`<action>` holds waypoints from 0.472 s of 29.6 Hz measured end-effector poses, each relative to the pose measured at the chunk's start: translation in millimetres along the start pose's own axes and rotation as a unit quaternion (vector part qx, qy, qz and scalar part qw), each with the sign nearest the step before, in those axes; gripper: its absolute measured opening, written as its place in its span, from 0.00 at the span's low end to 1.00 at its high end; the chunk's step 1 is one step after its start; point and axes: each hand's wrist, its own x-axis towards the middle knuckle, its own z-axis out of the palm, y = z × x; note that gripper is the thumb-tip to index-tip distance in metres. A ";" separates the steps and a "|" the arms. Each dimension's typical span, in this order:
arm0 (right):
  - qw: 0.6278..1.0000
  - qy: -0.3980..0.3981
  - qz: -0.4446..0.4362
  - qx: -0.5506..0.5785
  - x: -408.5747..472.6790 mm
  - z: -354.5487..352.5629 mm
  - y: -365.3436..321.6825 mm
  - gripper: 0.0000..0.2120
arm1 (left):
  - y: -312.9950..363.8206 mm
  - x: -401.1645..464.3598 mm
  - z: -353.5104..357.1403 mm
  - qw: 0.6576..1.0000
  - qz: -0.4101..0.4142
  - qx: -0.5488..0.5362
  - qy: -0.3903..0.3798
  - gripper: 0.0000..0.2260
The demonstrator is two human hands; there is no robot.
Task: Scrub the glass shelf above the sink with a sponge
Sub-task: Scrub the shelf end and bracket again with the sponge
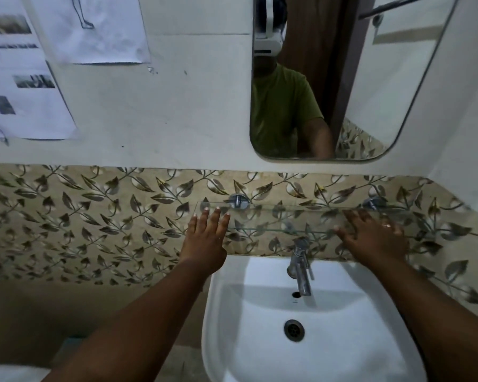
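Observation:
A clear glass shelf [282, 216] runs along the leaf-patterned tile wall above the white sink [309, 321], held by two chrome brackets. My left hand [204, 238] is flat with fingers spread, its fingertips over the shelf's left end. Over the shelf's right part lies my right hand [375, 235], also spread flat and slightly blurred. Neither hand holds anything. No sponge is in view.
A chrome tap [300, 266] stands under the shelf at the sink's back. A mirror [342, 78] hangs on the wall above and reflects a person in a green shirt. Paper sheets [25, 92] are stuck on the wall at the upper left.

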 end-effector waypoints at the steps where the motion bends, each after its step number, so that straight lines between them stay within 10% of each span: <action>1: 1.000 -0.004 0.012 0.002 1.0 -1.3 4.5 0.46 | 1.2 0.4 -0.7 1.000 -0.001 -0.001 -0.001 0.42; 14: 0.979 -0.006 -0.200 0.029 -21.8 -10.2 -204.9 0.50 | 6.7 -3.3 0.8 1.000 -0.011 -0.025 0.011 0.42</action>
